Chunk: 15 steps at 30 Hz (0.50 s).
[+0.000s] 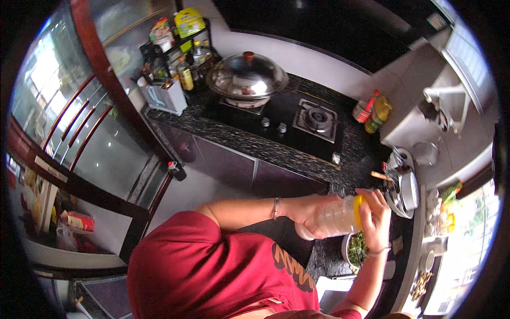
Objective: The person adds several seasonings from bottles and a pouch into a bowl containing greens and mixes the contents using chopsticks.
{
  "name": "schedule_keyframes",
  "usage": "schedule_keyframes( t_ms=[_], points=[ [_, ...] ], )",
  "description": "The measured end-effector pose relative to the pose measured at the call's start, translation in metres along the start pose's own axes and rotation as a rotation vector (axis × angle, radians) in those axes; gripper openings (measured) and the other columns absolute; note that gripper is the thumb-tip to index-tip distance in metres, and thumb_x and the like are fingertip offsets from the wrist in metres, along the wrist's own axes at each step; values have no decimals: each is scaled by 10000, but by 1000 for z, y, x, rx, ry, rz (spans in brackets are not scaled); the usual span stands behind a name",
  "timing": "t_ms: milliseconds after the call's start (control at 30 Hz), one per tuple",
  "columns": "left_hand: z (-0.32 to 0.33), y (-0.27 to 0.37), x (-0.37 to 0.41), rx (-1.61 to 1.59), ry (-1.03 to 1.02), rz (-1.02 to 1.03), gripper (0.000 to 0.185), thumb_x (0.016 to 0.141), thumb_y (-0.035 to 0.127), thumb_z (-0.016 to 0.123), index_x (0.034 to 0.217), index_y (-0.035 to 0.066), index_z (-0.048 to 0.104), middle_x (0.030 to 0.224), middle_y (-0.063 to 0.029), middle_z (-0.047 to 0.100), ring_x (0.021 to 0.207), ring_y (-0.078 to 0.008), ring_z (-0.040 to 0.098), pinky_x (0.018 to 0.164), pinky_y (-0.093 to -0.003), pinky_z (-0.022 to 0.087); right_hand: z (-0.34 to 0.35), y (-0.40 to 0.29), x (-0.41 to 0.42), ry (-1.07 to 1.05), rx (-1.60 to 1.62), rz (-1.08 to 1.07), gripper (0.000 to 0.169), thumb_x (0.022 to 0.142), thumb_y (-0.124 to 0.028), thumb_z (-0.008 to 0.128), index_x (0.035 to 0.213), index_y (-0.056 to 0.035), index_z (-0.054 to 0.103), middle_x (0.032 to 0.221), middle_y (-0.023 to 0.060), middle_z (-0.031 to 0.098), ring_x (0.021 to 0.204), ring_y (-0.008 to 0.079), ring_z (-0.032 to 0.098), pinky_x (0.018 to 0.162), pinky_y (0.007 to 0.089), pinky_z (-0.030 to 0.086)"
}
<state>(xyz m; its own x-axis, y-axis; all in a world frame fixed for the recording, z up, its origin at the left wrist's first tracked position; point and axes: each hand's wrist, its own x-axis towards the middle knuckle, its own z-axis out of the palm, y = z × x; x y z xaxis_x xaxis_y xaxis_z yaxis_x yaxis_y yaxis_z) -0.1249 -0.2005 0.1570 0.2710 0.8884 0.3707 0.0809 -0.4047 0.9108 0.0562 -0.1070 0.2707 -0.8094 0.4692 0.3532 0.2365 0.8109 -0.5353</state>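
A clear plastic jar (336, 217) with pale contents lies nearly sideways in front of my chest, held up in the air. My left hand (308, 215) grips its body near the base. Around the yellow lid (359, 211) at the jar's other end, the fingers of my right hand (374, 217) are closed. Whether the lid is loose or tight cannot be seen. Just below the jar in the picture, a pale bowl of chopped greens (357, 250) stands on the dark counter, partly hidden by my right forearm.
A lidded wok (249, 75) sits on the left burner; the right burner (318, 117) is bare. Bottles (185, 73) and a grey utensil holder (163, 95) stand left. Several utensils and a white bowl (409, 190) fill a tray at right. A sauce bottle (376, 113) stands by the wall.
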Motion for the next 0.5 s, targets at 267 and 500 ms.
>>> schedule_keyframes(
  t_ms=[267, 500],
  points=[
    [-133, 37, -154, 296, 422, -22, 833, 597, 227, 844, 1289, 64, 409, 1110, -142, 600, 1043, -305, 610, 891, -389, 475, 140, -110, 128, -115, 49, -404, 499, 899, -418, 511, 1163, 3, 560, 1011, 219, 594, 896, 402, 619, 784, 418, 494],
    [-223, 53, -263, 292, 715, -201, 830, 596, 240, 842, 1282, 62, 410, 1115, -173, 592, 1044, -333, 601, 903, -387, 471, 268, -218, 218, -61, -343, -357, 208, 890, -301, 574, 930, -96, 577, 753, 146, 609, 607, 349, 625, 523, 438, 497]
  ],
)
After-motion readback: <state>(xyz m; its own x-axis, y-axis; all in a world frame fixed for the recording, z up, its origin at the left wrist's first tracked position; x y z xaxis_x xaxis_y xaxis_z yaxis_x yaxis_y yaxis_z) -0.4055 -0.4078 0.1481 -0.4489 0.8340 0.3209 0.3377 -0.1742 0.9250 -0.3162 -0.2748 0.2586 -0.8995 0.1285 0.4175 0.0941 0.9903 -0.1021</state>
